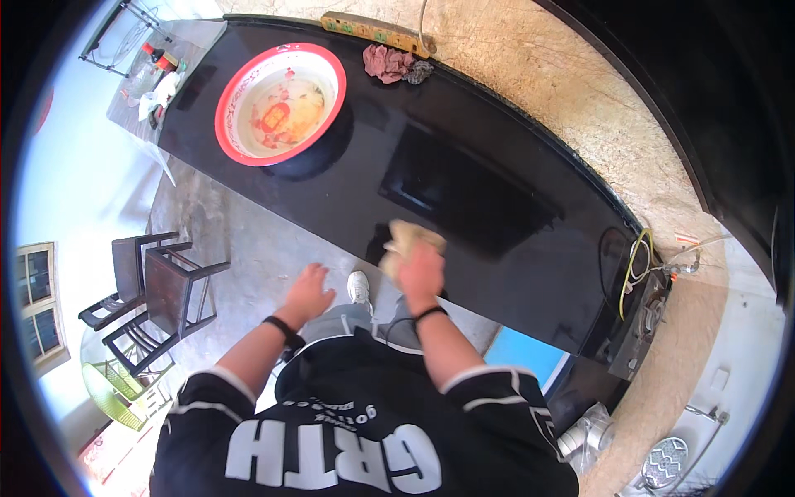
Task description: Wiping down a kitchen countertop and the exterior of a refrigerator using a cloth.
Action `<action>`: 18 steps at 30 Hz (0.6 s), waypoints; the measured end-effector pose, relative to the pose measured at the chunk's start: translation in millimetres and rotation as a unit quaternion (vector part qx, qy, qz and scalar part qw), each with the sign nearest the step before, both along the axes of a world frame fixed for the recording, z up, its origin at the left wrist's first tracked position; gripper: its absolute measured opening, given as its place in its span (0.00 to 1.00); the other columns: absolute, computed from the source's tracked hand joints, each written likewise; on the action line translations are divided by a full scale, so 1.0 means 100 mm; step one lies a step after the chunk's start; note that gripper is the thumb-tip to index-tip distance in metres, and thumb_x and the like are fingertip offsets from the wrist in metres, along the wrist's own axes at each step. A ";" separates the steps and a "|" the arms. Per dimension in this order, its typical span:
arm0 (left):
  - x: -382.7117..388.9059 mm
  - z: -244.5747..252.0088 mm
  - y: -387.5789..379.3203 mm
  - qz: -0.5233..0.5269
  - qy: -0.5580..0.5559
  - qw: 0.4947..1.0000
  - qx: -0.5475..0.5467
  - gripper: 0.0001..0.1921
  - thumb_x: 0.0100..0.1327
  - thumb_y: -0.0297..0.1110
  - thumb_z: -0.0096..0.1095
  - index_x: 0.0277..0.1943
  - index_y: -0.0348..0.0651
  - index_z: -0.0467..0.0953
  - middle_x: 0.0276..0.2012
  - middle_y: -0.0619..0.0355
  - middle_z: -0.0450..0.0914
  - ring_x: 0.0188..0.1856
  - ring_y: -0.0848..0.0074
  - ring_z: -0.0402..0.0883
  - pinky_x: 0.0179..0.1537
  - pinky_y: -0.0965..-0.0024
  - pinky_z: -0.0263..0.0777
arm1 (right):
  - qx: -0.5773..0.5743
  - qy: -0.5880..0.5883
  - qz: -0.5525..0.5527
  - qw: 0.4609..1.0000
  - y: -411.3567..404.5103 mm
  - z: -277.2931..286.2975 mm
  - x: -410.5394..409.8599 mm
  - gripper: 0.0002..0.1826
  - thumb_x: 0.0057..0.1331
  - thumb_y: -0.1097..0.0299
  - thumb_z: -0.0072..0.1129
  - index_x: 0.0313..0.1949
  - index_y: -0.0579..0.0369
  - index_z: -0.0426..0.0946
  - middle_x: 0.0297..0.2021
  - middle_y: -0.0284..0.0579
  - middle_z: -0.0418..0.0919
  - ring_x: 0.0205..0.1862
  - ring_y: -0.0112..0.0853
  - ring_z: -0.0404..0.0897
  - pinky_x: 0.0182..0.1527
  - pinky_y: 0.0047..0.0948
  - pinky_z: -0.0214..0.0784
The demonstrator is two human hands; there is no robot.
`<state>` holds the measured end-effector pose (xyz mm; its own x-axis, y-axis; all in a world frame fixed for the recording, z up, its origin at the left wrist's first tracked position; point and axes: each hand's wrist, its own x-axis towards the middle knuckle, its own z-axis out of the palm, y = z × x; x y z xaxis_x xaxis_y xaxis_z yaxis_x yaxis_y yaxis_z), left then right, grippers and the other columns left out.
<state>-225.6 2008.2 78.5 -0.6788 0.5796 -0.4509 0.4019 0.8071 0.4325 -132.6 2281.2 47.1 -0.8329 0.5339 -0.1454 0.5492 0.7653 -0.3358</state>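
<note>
My right hand (422,276) grips a crumpled tan cloth (413,239) at the near edge of the black countertop (348,208). Part of the cloth is covered by the hand, and both look slightly blurred. Off the counter's edge, above the floor, my left hand (308,292) hangs with nothing in it and its fingers apart. Farther along the counter to the left stands a red-rimmed enamel basin (233,146) with a floral pattern inside and what looks like water in it.
Against the wall lie a pink cloth (386,64), a dark scrunched scrubber (418,72) and a power strip (376,32). Cables and a yellow hose (628,279) run at the right end. Dark wooden chairs (168,292) stand at left. A bottle (163,59) lies on a side table.
</note>
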 end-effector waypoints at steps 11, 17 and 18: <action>0.05 0.28 0.82 -0.157 -0.052 0.968 -0.188 0.45 0.61 0.48 0.66 0.78 0.41 0.58 0.83 0.44 0.45 0.79 0.55 0.60 0.68 0.47 0.70 | 0.014 -0.133 -0.479 0.867 1.93 -0.07 2.52 0.39 0.72 0.45 0.55 0.69 0.66 0.62 0.64 0.70 0.69 0.63 0.62 0.73 0.64 0.54 0.72; -0.03 0.18 0.65 -0.005 -0.106 0.984 -0.144 0.43 0.64 0.52 0.62 0.77 0.38 0.59 0.82 0.41 0.46 0.78 0.51 0.61 0.73 0.51 0.64 | 0.071 -0.141 -0.411 0.898 2.18 -0.01 1.37 0.37 0.72 0.44 0.56 0.65 0.66 0.65 0.61 0.70 0.71 0.58 0.59 0.79 0.58 0.53 0.77; 0.02 0.17 0.55 0.076 -0.113 0.985 -0.110 0.43 0.65 0.52 0.61 0.78 0.37 0.58 0.82 0.41 0.46 0.78 0.50 0.61 0.74 0.51 0.62 | 0.021 -0.110 -0.361 0.926 2.01 0.09 1.01 0.36 0.72 0.45 0.57 0.64 0.65 0.65 0.60 0.69 0.72 0.58 0.59 0.79 0.57 0.53 0.76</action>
